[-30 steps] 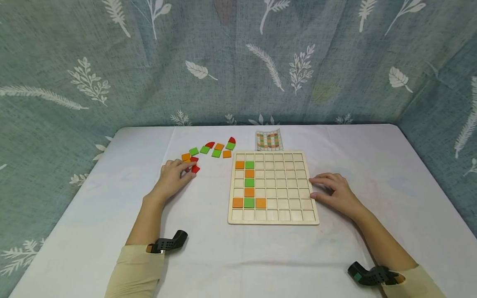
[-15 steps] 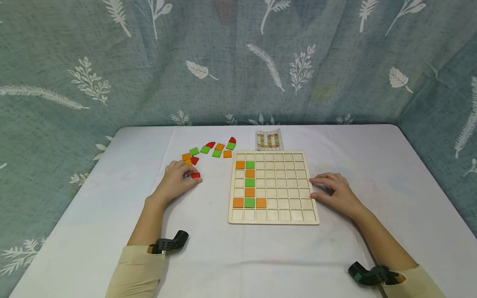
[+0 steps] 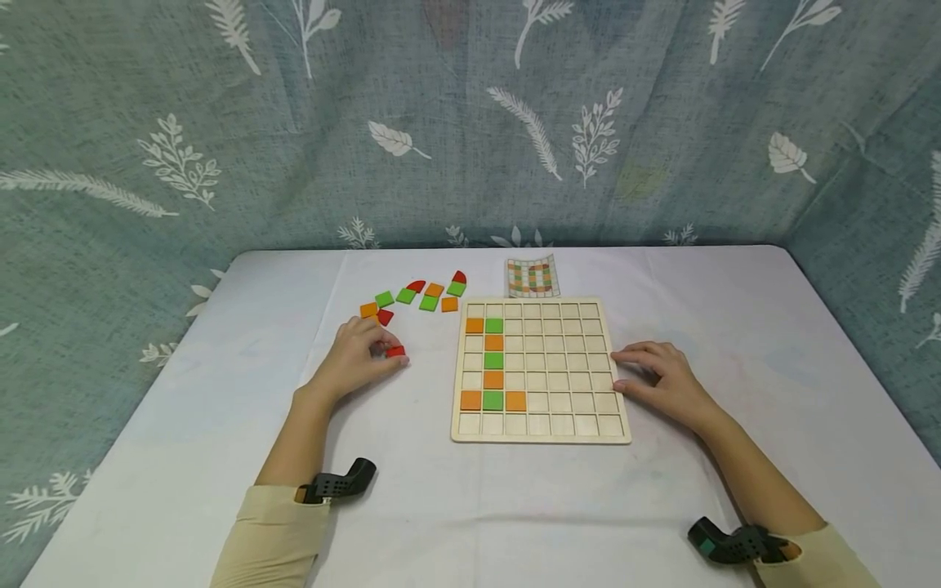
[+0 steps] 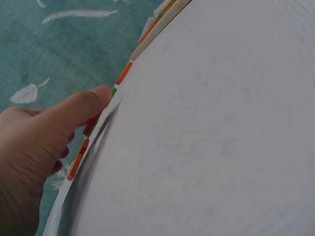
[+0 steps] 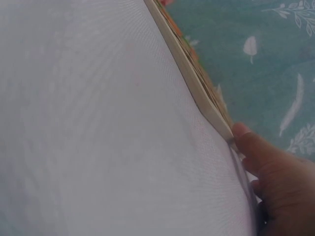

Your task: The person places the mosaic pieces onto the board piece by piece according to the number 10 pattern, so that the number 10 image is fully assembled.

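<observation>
My left hand [image 3: 358,353] pinches a red piece [image 3: 395,351] between thumb and fingers, left of the wooden grid board [image 3: 540,442]. In the left wrist view the thumb of that hand [image 4: 54,123] partly covers the red piece [image 4: 90,125]. Orange and green squares fill several cells in the board's left columns. My right hand [image 3: 665,382] touches the board's right edge with fingertips and thumb, its fingers loosely bent. From the right wrist view, the thumb of this hand [image 5: 275,177] rests at a corner of the board [image 5: 189,73].
Loose pieces lie behind the left hand, among them a red one [image 3: 385,317], a green square [image 3: 385,299] and an orange square [image 3: 449,305]. A small patterned card [image 3: 532,278] lies just behind the board. A leaf-patterned curtain [image 3: 456,163] hangs behind the table.
My left hand has taken hold of a red piece and moved a little right and nearer, away from the loose pieces. The right hand and the board have stayed put.
</observation>
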Action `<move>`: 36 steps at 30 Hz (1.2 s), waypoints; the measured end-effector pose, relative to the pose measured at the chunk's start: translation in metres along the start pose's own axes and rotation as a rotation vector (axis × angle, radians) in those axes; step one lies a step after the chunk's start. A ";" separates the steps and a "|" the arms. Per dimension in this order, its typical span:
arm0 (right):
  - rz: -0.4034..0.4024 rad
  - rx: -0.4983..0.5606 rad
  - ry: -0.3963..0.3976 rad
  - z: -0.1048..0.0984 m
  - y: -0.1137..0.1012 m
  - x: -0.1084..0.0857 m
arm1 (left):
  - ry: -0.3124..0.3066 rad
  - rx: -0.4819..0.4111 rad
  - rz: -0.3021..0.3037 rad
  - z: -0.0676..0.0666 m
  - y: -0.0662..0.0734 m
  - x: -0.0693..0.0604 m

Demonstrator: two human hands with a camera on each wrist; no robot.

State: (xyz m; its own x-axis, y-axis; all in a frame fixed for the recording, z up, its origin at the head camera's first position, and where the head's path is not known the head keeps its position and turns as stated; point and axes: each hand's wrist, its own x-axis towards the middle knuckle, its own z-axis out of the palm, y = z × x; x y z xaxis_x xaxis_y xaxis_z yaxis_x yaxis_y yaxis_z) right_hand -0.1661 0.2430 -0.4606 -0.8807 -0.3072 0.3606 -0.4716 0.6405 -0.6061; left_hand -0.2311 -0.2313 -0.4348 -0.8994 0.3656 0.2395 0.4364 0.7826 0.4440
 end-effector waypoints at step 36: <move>0.001 -0.015 0.000 0.001 0.000 0.001 | 0.024 -0.005 0.396 0.005 0.087 0.010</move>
State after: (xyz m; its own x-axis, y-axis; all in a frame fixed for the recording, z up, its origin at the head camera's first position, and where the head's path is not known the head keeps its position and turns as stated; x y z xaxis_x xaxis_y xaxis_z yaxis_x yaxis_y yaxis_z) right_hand -0.1666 0.2420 -0.4610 -0.8811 -0.3063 0.3603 -0.4700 0.6514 -0.5956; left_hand -0.2023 -0.1573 -0.3978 -0.6608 0.6267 0.4130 0.7494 0.5812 0.3172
